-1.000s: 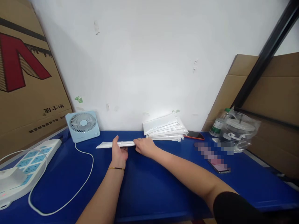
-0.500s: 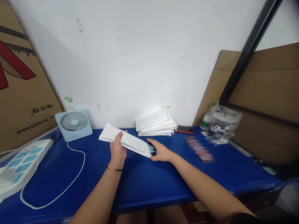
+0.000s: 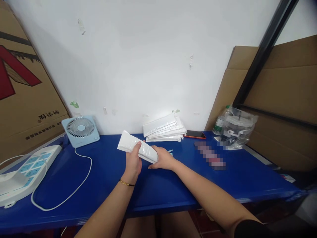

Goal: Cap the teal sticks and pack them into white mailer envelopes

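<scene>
My left hand (image 3: 133, 161) is closed around a white flat pouch (image 3: 136, 149), holding it tilted above the blue table (image 3: 153, 188). My right hand (image 3: 162, 158) is at the pouch's lower right end, fingers curled against it. A small teal item (image 3: 170, 152) peeks out just beyond my right hand; what it is stays unclear. A stack of similar white pouches (image 3: 164, 128) lies behind, against the wall.
A light-blue desk fan (image 3: 80, 130) with a white cable (image 3: 74, 191) and a white power strip (image 3: 23, 175) sit at left. A red-edged phone (image 3: 194, 134), a bottle (image 3: 218, 124), and a clear plastic bag (image 3: 237, 129) are at right. Cardboard boxes (image 3: 277, 99) flank the table.
The pouch went from lying flat on the table to being lifted and tilted in my left hand. My right hand drew in to its lower end, and the view shifted.
</scene>
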Motion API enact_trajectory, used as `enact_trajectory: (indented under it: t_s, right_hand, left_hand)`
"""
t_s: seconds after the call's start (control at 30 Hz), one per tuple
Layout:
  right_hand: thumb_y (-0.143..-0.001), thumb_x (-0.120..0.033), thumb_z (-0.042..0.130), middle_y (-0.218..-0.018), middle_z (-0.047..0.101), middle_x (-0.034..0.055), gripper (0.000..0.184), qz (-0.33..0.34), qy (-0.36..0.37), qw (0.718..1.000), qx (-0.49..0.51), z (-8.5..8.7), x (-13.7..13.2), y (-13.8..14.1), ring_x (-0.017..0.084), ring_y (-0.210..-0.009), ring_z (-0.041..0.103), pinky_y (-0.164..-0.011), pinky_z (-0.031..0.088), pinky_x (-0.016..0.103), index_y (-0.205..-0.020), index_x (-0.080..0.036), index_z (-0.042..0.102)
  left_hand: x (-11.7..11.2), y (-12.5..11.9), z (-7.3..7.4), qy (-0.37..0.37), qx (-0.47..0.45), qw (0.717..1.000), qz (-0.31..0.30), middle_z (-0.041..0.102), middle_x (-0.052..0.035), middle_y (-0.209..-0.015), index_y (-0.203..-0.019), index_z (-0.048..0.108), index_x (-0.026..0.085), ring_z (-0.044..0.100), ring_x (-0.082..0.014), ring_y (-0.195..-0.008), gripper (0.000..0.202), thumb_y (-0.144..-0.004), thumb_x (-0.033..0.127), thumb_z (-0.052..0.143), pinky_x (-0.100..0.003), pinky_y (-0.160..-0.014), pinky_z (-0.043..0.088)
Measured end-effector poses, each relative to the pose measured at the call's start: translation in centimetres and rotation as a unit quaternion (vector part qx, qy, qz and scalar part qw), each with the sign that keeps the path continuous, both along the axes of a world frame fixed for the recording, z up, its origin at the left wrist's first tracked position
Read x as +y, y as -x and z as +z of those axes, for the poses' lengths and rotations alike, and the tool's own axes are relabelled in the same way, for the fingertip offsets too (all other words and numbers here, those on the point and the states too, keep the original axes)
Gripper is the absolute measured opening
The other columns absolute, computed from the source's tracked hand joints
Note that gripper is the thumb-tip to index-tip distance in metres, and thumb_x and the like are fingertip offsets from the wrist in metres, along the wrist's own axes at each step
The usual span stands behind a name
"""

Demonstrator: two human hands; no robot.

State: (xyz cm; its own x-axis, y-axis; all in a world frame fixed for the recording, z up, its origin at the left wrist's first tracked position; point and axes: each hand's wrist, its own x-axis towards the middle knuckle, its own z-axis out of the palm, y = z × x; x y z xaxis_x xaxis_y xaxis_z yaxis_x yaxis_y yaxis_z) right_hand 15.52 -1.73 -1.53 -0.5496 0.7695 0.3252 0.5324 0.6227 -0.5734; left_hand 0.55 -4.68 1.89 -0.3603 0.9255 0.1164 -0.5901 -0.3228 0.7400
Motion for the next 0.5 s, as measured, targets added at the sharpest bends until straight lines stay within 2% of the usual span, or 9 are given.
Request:
enact_trajectory:
  t_s: [0.07,0.17,0.37,0.5]
  right_hand:
    - [-0.051,-0.045,0.08,-0.106,0.062,0.0051,0.077,0.001,0.004,1.0,-0.007,-0.1,0.1,-0.5,0.025,-0.096,0.058,-0.079,0.043,0.034,-0.119,-0.023,0.05]
    - [-0.053,-0.047,0.078,-0.096,0.062,0.0042,0.064,-0.005,-0.013,0.999,-0.032,-0.4,0.4,-1.3,0.023,-0.088,0.059,-0.073,0.043,0.031,-0.107,-0.021,0.057]
    - [-0.062,-0.049,0.073,-0.101,0.059,0.0053,0.048,0.019,-0.058,0.996,-0.06,-0.8,0.6,-1.5,0.022,-0.094,0.055,-0.082,0.042,0.033,-0.1,-0.022,0.064]
    - [-0.063,-0.053,0.072,-0.102,0.059,0.0056,0.051,0.022,-0.06,0.995,-0.074,-0.7,0.5,-1.5,0.023,-0.097,0.054,-0.087,0.04,0.036,-0.103,-0.023,0.064]
  left_hand:
    - [-0.2,-0.3,0.2,-0.005,0.021,1.0,0.018,0.067,-0.0051,-0.093,-0.097,0.062,0.017,0.064,-0.0215,-0.092,0.034,-0.066,0.025,0.072,-0.038,-0.089,0.046]
    - [-0.2,0.4,1.6,-0.029,0.056,0.996,0.062,0.068,-0.0047,-0.092,-0.094,0.063,0.016,0.064,-0.0207,-0.091,0.032,-0.065,0.027,0.072,-0.037,-0.09,0.045]
    - [-0.7,1.9,5.4,-0.063,0.109,0.989,0.076,0.065,-0.0033,-0.095,-0.092,0.063,0.017,0.062,-0.0204,-0.093,0.033,-0.063,0.025,0.074,-0.036,-0.091,0.044]
    - [-1.0,2.1,7.2,-0.072,0.133,0.987,0.062,0.064,-0.003,-0.094,-0.092,0.063,0.017,0.062,-0.0202,-0.092,0.035,-0.061,0.026,0.074,-0.036,-0.092,0.044]
